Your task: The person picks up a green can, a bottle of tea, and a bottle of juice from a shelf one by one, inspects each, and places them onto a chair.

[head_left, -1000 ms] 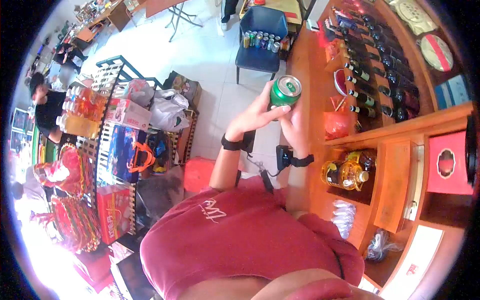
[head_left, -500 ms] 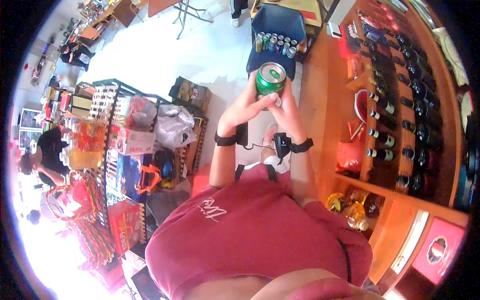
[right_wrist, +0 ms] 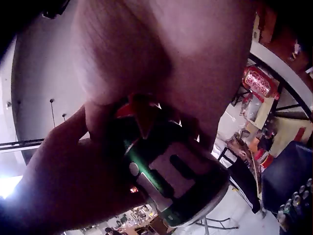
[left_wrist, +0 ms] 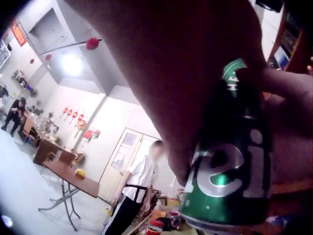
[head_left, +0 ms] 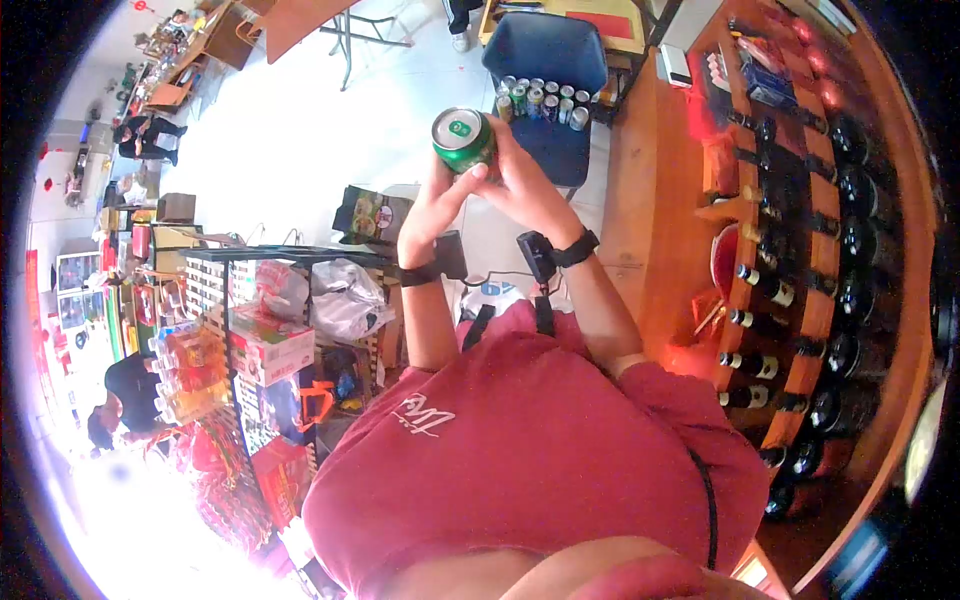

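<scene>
Both hands hold one green can (head_left: 462,140) upright in front of the chest, its silver top facing the head camera. My left hand (head_left: 432,205) grips it from the left and my right hand (head_left: 524,182) from the right, the thumbs close together on the near side. White letters show on the can (left_wrist: 225,171) in the left wrist view, beside the palm. Over in the right wrist view, a red star and white letters mark the can (right_wrist: 171,171). Fingers behind it are partly hidden.
Beyond the hands, a dark blue chair (head_left: 545,50) bears several cans (head_left: 550,106). Bottles fill a wooden rack (head_left: 800,290) on the right. At the left stands a slatted shelf (head_left: 232,262) with bags and boxes; a person in white (left_wrist: 139,178) stands near a folding table (left_wrist: 73,178).
Both hands and the can have moved left across the head view, away from in front of the chair. The view has turned, and more of the bottle rack shows. The grip still holds.
</scene>
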Demonstrator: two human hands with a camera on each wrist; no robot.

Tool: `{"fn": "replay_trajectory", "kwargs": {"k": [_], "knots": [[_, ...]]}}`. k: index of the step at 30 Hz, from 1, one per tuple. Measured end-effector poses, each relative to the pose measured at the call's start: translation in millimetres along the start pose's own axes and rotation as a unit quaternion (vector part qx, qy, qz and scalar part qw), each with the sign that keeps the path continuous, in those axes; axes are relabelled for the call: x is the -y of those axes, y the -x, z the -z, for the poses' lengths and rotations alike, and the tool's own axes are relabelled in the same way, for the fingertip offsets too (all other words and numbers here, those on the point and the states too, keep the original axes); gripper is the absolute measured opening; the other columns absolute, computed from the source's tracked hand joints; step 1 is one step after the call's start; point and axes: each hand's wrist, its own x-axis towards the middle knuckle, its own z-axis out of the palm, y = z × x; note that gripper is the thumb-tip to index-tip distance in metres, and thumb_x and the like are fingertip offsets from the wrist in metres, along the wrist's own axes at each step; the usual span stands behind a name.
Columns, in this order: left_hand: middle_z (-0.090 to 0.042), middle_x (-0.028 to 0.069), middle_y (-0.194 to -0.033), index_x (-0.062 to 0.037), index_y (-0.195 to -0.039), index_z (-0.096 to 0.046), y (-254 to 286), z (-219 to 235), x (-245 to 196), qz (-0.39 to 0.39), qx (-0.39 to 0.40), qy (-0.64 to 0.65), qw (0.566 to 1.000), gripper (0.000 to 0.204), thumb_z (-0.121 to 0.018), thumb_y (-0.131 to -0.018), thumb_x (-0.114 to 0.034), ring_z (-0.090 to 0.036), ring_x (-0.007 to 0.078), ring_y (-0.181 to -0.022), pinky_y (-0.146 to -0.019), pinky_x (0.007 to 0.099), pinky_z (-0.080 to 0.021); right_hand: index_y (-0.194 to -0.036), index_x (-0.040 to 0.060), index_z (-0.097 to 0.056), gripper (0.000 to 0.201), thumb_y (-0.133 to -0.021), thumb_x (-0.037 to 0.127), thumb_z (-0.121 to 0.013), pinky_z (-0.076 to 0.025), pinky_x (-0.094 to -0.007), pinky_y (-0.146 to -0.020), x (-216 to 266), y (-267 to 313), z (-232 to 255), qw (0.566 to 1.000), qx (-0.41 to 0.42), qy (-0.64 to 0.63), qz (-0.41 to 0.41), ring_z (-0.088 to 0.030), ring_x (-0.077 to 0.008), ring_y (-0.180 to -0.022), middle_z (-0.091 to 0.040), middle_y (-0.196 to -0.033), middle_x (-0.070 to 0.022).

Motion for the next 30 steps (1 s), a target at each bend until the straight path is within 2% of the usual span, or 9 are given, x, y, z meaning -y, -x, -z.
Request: {"fn": "replay_trajectory", "kwargs": {"k": [7, 9, 12, 16, 17, 19, 23, 27, 30], "knots": [[-0.052, 0.0098, -0.133, -0.0017, -0.146, -0.033, -85.0, 24.2, 30.9, 0.014, 0.008, -0.056, 0.998, 0.065, -0.070, -0.094, -0.015, -0.047, 0.0184, -0.124, -0.108, 0.0351, -0.037, -0.143, 0.0060, -0.031, 0.076, -0.082, 0.006, -0.075, -0.049, -0.0438, -0.097, -70.2, -63.2, 17.3, 1.000, -0.013, 0.005, 0.003, -0.057, -0.0432, -0.120, -0.054, -0.131, -0.0248], [-0.052, 0.0102, -0.132, -0.0022, -0.144, -0.034, -107.3, 34.4, 40.8, 0.008, 0.021, -0.048, 0.999, 0.064, -0.071, -0.093, -0.017, -0.047, 0.0181, -0.123, -0.108, 0.0349, -0.037, -0.143, 0.0059, -0.031, 0.076, -0.082, 0.005, -0.075, -0.049, -0.0436, -0.097, -93.7, -79.0, 19.7, 0.999, 0.000, -0.032, -0.037, -0.057, -0.0425, -0.120, -0.054, -0.131, -0.0242], [-0.052, 0.0110, -0.132, -0.0008, -0.143, -0.035, -153.9, 56.8, 56.9, -0.017, 0.040, -0.069, 0.997, 0.065, -0.072, -0.093, -0.020, -0.047, 0.0189, -0.124, -0.108, 0.0342, -0.036, -0.143, 0.0060, -0.030, 0.076, -0.082, 0.004, -0.075, -0.049, -0.0427, -0.097, -123.5, -119.6, 25.3, 1.000, -0.002, 0.018, 0.009, -0.058, -0.0400, -0.121, -0.055, -0.131, -0.0229], [-0.052, 0.0125, -0.133, 0.0003, -0.144, -0.034, -220.9, 89.3, 64.2, -0.016, 0.092, -0.061, 0.994, 0.069, -0.074, -0.091, -0.021, -0.046, 0.0207, -0.126, -0.109, 0.0348, -0.036, -0.144, 0.0049, -0.029, 0.077, -0.082, 0.003, -0.075, -0.048, -0.0418, -0.098, -142.3, -174.0, 28.7, 0.998, -0.027, 0.055, -0.001, -0.056, -0.0366, -0.123, -0.054, -0.131, -0.0225], [-0.051, 0.0127, -0.134, 0.0001, -0.144, -0.034, -238.0, 97.1, 66.1, -0.010, 0.102, -0.057, 0.993, 0.070, -0.074, -0.091, -0.021, -0.046, 0.0207, -0.127, -0.109, 0.0349, -0.036, -0.144, 0.0038, -0.029, 0.077, -0.083, 0.002, -0.075, -0.046, -0.0413, -0.100, -147.7, -184.1, 27.8, 0.998, -0.032, 0.033, -0.049, -0.054, -0.0364, -0.125, -0.052, -0.132, -0.0224], [-0.051, 0.0130, -0.134, -0.0002, -0.144, -0.034, -268.8, 110.9, 73.5, 0.004, 0.121, -0.048, 0.992, 0.070, -0.074, -0.090, -0.020, -0.045, 0.0207, -0.128, -0.110, 0.0352, -0.035, -0.144, 0.0042, -0.028, 0.077, -0.083, 0.002, -0.074, -0.045, -0.0413, -0.102, -180.3, -207.5, 28.3, 0.996, -0.042, 0.072, -0.028, -0.054, -0.0371, -0.125, -0.051, -0.133, -0.0228], [-0.055, 0.0120, -0.130, -0.0031, -0.144, -0.037, -317.6, 136.8, 104.3, 0.016, 0.126, -0.062, 0.990, 0.070, -0.076, -0.088, -0.017, -0.050, 0.0199, -0.123, -0.106, 0.0347, -0.040, -0.143, 0.0055, -0.030, 0.076, -0.081, 0.001, -0.074, -0.045, -0.0424, -0.101, -227.2, -246.5, 28.2, 0.990, -0.042, 0.120, -0.068, -0.055, -0.0390, -0.124, -0.053, -0.132, -0.0228], [-0.057, 0.0135, -0.129, -0.0031, -0.142, -0.039, -346.1, 153.0, 194.4, 0.096, 0.095, -0.046, 0.990, 0.073, -0.079, -0.082, -0.017, -0.054, 0.0224, -0.122, -0.103, 0.0359, -0.044, -0.138, 0.0062, -0.035, 0.070, -0.079, 0.001, -0.074, -0.048, -0.0437, -0.097, -298.1, -255.4, 19.6, 0.980, -0.061, 0.101, -0.161, -0.058, -0.0423, -0.120, -0.059, -0.126, -0.0240], [-0.063, 0.0174, -0.123, -0.0054, -0.139, -0.044, -350.3, 155.7, 250.8, 0.175, 0.070, -0.054, 0.981, 0.073, -0.081, -0.077, -0.020, -0.060, 0.0274, -0.118, -0.100, 0.0376, -0.047, -0.133, 0.0078, -0.040, 0.065, -0.079, 0.003, -0.075, -0.052, -0.0429, -0.090, -372.0, -234.4, 11.7, 0.961, -0.061, 0.131, -0.237, -0.063, -0.0414, -0.112, -0.064, -0.119, -0.0236]]}}
